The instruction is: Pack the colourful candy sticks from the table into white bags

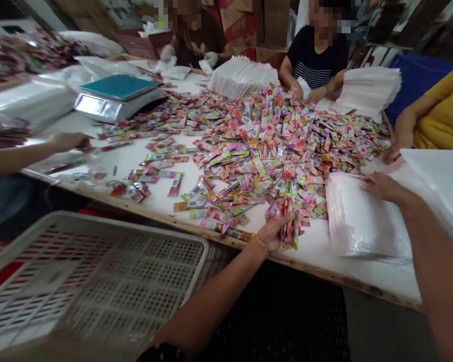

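Note:
My left hand (274, 232) is closed around a bunch of small stick-shaped packets (288, 225), pink and green, at the table's near edge. Right in front of it spreads a big heap of the same loose packets (264, 136). On the right, a stack of clear plastic bags (366, 221) lies flat on the white tabletop. My right hand (385, 187) is at the far edge of that stack, fingers drawn together on the top bag; the fingertips are partly blurred.
A scale with a teal plate (117, 88) stands at the back left. Below the table edge sits a white plastic crate (136, 226). More bags are stacked at the back (243, 78) and right (370, 90). Co-workers' hands (313, 94) and an arm (56, 146) surround the table.

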The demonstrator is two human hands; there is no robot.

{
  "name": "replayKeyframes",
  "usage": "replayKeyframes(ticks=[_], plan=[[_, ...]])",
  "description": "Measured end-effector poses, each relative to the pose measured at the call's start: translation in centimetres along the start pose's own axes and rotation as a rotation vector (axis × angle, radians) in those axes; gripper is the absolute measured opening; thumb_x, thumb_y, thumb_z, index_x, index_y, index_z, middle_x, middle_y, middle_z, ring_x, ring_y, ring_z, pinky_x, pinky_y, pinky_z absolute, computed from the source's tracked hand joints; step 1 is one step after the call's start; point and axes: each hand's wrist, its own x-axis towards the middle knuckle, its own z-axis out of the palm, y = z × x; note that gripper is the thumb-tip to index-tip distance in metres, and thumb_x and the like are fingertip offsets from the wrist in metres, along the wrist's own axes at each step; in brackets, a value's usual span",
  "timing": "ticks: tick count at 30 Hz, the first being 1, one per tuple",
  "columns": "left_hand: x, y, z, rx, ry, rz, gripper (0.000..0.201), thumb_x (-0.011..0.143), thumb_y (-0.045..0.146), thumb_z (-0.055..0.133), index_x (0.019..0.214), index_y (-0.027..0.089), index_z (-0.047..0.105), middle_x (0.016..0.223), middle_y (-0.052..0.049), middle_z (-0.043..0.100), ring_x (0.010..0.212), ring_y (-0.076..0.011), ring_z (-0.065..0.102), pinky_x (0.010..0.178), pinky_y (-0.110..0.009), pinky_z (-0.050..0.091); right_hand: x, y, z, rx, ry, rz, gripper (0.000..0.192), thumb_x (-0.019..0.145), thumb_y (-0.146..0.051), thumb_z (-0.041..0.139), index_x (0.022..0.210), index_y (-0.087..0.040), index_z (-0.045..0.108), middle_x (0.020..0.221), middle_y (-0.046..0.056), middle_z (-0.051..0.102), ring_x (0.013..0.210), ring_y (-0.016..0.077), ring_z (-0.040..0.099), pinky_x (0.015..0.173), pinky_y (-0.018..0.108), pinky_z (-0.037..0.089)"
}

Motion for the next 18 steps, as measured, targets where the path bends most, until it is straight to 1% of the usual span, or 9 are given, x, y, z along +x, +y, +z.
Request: replayKeyframes(ticks=[1,3,5,8,10,11,13,15,18], plan=[[0.0,-0.1,-0.1,0.032,0.008,0.02,0.024,0.07,0.026,0.078,0.074,0.013,0.059,0.061,-0.001,0.065,0.054,-0.0115,0.063,0.075,-0.034,0.057,0.4,0.3,-0.1,-0.008,-0.049,-0.025,0.013,0.067,-0.011,0.073,0.078,-0.007,0.071,0.076,0.015,0.068,0.072,0.0191,0.06,0.07,0.033,0.039],[-0.4,-0.1,-0.1,0.076,0.026,0.048,0.026,0.067,0.027,0.08,0.073,0.013,0.058,0.06,-0.001,0.064,0.051,-0.0106,0.061,0.07,-0.031,0.057,0.4,-0.1,-0.6,-0.131,-0.115,-0.076,0.014,0.069,-0.015,0.073,0.077,-0.004,0.07,0.081,0.018,0.068,0.076,0.0204,0.059,0.071,0.036,0.038],[-1.1,0.5,0.0,0.09,0.035,0.072,0.027,0.066,0.027,0.08,0.073,0.013,0.058,0.057,0.0,0.063,0.048,-0.0097,0.059,0.068,-0.03,0.057,-0.6,-1.7,-1.8,-0.249,-0.057,-0.131,0.019,0.074,-0.02,0.07,0.081,-0.002,0.069,0.087,0.021,0.067,0.083,0.0224,0.059,0.072,0.037,0.037],[-3.2,2.8,0.5,0.08,0.026,0.144,0.026,0.067,0.027,0.079,0.072,0.013,0.058,0.057,0.0,0.062,0.05,-0.0099,0.059,0.07,-0.029,0.057,-3.4,-6.7,-3.5,-0.266,0.041,-0.336,0.024,0.083,-0.026,0.063,0.099,-0.008,0.068,0.093,0.017,0.067,0.089,0.0222,0.059,0.074,0.036,0.038],[-5.1,5.0,1.3,0.074,0.042,0.222,0.023,0.067,0.025,0.077,0.072,0.013,0.058,0.061,-0.001,0.063,0.055,-0.0107,0.061,0.069,-0.027,0.057,-5.7,-11.3,-3.6,-0.232,-0.006,-0.58,0.023,0.085,-0.023,0.06,0.105,-0.016,0.068,0.097,0.012,0.067,0.095,0.0229,0.058,0.081,0.037,0.039],[-6.2,6.2,1.8,0.078,0.062,0.265,0.021,0.068,0.023,0.076,0.072,0.013,0.059,0.062,0.0,0.063,0.056,-0.0108,0.062,0.067,-0.026,0.057,-6.8,-13.6,-3.2,-0.251,-0.095,-0.715,0.021,0.085,-0.021,0.059,0.103,-0.019,0.069,0.095,0.009,0.067,0.095,0.0231,0.057,0.083,0.037,0.039],[-8.1,8.2,2.8,0.089,0.13,0.348,0.016,0.07,0.02,0.073,0.073,0.013,0.058,0.062,0.0,0.063,0.055,-0.0101,0.061,0.062,-0.024,0.056,-8.6,-17.7,-1.5,-0.282,-0.267,-0.854,0.019,0.084,-0.014,0.055,0.091,-0.019,0.071,0.091,0.009,0.067,0.092,0.0224,0.058,0.083,0.035,0.041],[-9.5,9.4,3.4,0.075,0.206,0.374,0.012,0.076,0.02,0.067,0.072,0.013,0.057,0.059,0.001,0.062,0.051,-0.0092,0.059,0.062,-0.025,0.056,-9.9,-20.6,1.1,-0.302,-0.366,-0.874,0.023,0.081,-0.009,0.05,0.089,-0.018,0.07,0.091,0.009,0.067,0.092,0.0224,0.059,0.08,0.033,0.042],[-10.1,9.4,2.9,-0.02,0.246,0.317,0.016,0.083,0.022,0.06,0.07,0.014,0.055,0.057,0.001,0.061,0.051,-0.0091,0.058,0.068,-0.029,0.058,-11.2,-22.2,5.4,-0.282,-0.414,-0.865,0.028,0.082,-0.007,0.045,0.098,-0.017,0.066,0.096,0.01,0.066,0.092,0.0225,0.06,0.074,0.031,0.045]])
